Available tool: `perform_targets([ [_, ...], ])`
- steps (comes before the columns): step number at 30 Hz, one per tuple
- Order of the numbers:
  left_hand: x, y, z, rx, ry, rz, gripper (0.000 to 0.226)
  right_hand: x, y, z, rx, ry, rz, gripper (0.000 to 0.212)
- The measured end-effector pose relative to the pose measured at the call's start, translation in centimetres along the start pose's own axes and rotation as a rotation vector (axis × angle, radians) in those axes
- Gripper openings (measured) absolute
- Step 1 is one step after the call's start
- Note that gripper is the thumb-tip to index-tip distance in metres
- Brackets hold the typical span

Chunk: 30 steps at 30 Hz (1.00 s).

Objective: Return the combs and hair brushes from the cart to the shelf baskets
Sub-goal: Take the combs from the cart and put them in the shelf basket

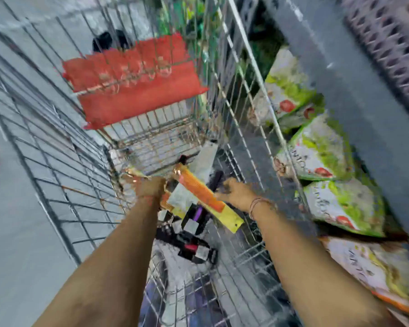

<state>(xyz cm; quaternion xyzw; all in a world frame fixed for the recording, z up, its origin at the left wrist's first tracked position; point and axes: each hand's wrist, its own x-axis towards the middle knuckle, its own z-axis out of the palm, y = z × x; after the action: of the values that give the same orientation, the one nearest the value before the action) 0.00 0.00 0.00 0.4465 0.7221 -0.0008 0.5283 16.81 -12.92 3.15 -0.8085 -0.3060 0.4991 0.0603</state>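
Observation:
Both my arms reach down into a wire shopping cart (57,161). My left hand (151,187) is closed around packaged combs near the cart's bottom. My right hand (234,192) grips the edge of an orange comb on a yellow card (206,197), which lies slanted between the two hands. Beneath them lies a heap of packaged combs and brushes: a purple-and-black brush pack (196,215) and a black pack with a red part (191,249). The picture is blurred, so the exact items in my left hand are unclear.
The cart's red fold-down seat flap (132,79) stands at its far end. To the right, a low shelf holds green-and-white bags (324,149) under a grey shelf board (354,95). A perforated grey basket (392,43) sits at top right. Grey floor lies to the left.

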Motion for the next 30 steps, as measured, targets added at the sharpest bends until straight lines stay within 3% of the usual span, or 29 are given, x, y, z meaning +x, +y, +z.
perform_targets([
  [3, 1.1, -1.6, 1.9, 0.136, 0.103, -0.026, 0.046, 2.4, 0.6, 1.2, -0.120, 0.048, -0.017, 0.060],
  [6, 1.1, -2.0, 4.6, 0.314, 0.126, 0.178, 0.034, 3.4, 0.6, 3.6, -0.206, 0.107, -0.064, 0.074],
  [9, 1.4, -1.1, 6.4, 0.466, 0.212, 0.333, 0.031, 3.5, 1.5, 5.9, -0.219, 0.233, -0.091, 0.060],
  [11, 1.4, -0.9, 7.1, 0.435, 0.235, 0.342, 0.033, 2.9, 2.4, 6.5, -0.083, 0.412, -0.050, 0.044],
  [14, 1.7, -0.5, 7.8, 0.472, 0.214, 0.415, 0.032, 1.7, 3.4, 6.5, 0.201, 0.598, 0.129, 0.044],
  [18, 1.8, 0.3, 10.0, 0.865, 0.063, 0.628, 0.039, 1.8, 3.7, 6.5, 0.295, 0.563, 0.240, 0.045],
  [21, 1.7, 0.2, 11.6, 1.043, 0.088, 0.723, 0.041, 2.1, 3.9, 6.6, 0.300, 0.554, 0.267, 0.044],
  [23, 1.9, 0.5, 11.7, 0.968, 0.078, 0.648, 0.040, 2.1, 4.1, 6.6, 0.297, 0.550, 0.271, 0.042],
  [25, 2.0, 0.9, 11.1, 0.729, 0.031, 0.470, 0.039, 2.0, 4.1, 6.4, 0.299, 0.548, 0.269, 0.038],
  [30, 1.9, 1.4, 8.8, 0.211, 0.011, 0.349, 0.024, 1.6, 3.7, 6.0, 0.384, 0.577, 0.244, 0.028],
])
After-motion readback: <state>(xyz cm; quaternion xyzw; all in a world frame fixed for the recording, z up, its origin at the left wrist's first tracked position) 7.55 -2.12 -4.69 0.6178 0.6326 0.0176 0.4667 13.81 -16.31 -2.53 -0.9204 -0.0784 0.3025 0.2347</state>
